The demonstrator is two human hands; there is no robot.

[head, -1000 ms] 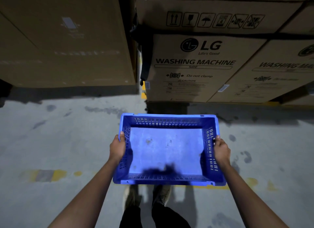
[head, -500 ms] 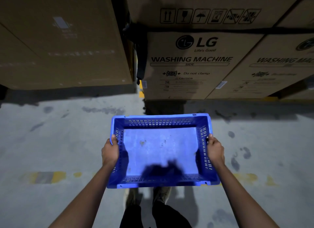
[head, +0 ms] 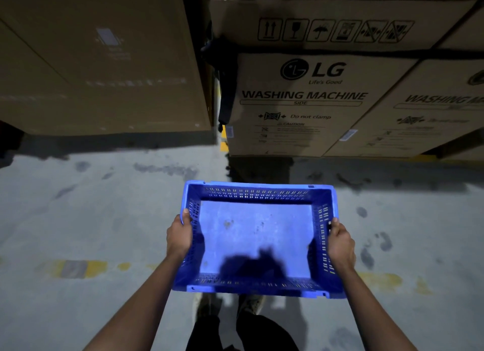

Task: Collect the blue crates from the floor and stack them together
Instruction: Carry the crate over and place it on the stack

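- Grey concrete floor (head: 91, 219) runs under us, stained with dark blotches; worn yellow floor markings (head: 86, 268) cross it to left and right
- Ahead stand large cardboard cartons; the left carton (head: 99, 62) is plain brown with a faint label; the washing machine carton (head: 298, 104) to the right carries the LG logo and the words "Do not clamp", and another carton (head: 335, 23) with handling symbols sits on top of it; a dark strap (head: 226, 94) hangs in the gap between the left and right cartons
- We hold one blue crate (head: 259, 191) in front of us, up off the floor, its open top facing the camera; its walls are slotted, its base is scuffed, and a dark shadow falls across the near part of the base
- Our left hand (head: 179, 236) clasps the crate's left wall, thumb over the rim, fingers hidden outside it
- Our right hand (head: 340, 242) clasps the right wall in the same way, thumb tip at the rim
- Below the crate we see our shoes (head: 251, 303) on the concrete and dark trousers (head: 209, 332)
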